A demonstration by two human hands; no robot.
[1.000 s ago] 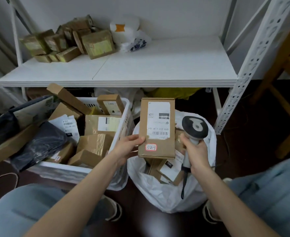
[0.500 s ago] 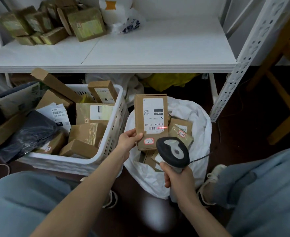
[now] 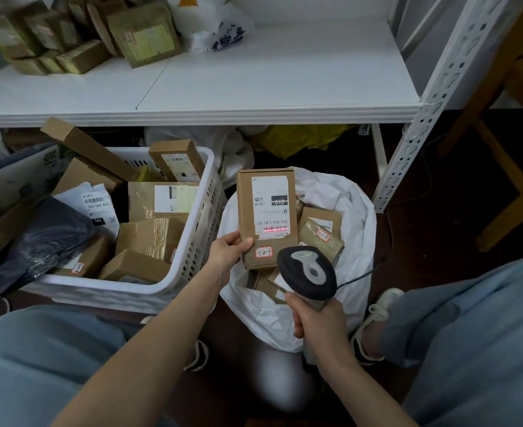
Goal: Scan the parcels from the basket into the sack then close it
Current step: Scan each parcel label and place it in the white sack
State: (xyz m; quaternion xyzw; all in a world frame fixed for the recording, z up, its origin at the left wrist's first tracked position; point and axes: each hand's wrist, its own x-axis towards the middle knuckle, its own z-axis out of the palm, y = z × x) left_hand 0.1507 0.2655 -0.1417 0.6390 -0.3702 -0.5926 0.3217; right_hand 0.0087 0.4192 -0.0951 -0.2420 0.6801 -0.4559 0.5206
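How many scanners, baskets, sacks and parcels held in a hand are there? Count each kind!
Held parcel: 1
Scanner: 1
Basket: 1
Sack: 1
Total: 4

A cardboard box (image 3: 246, 211) carries a white label (image 3: 271, 208) printed upside down with "010-010-L30 551" and "010" in a black bar, above a red-edged handwritten sticker (image 3: 263, 252); a white mailer (image 3: 95, 204) in the basket (image 3: 198, 241) reads "060-080-A05".
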